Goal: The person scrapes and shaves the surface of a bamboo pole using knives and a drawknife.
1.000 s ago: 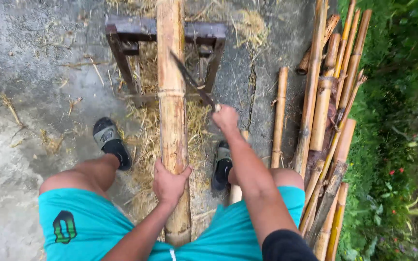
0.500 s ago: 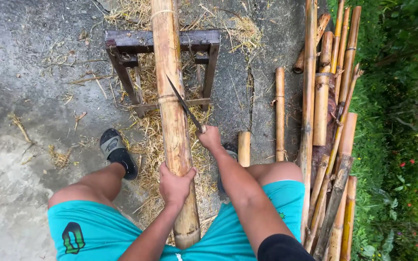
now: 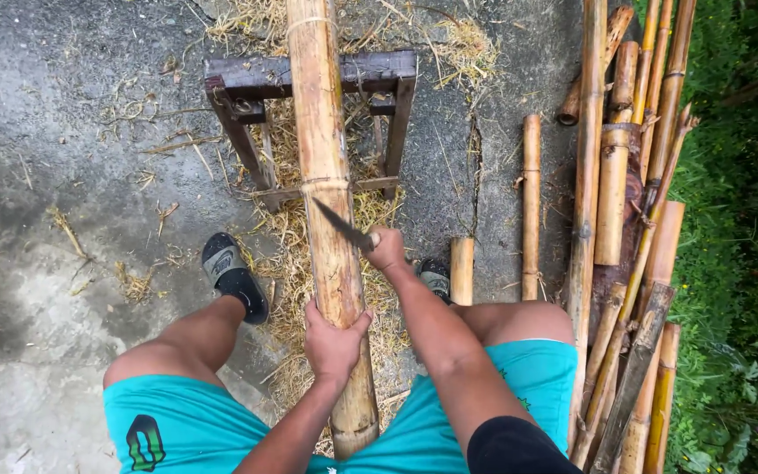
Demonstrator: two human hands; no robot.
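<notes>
Left grip (image 3: 333,341) clamped round bamboo pole (image 3: 326,175) pointing away, right grip (image 3: 388,248) clenching knife (image 3: 342,224)

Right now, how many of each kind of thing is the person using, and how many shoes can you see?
Big bamboo pole in left hand: 1
Knife in right hand: 1
Wooden stool: 1
Shoes: 2
Total: 5

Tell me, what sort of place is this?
Probably an outdoor yard for working bamboo: bare concrete ground strewn with shavings, cut bamboo poles stacked beside green plants, and a wooden stand propping a thick pole.
</notes>
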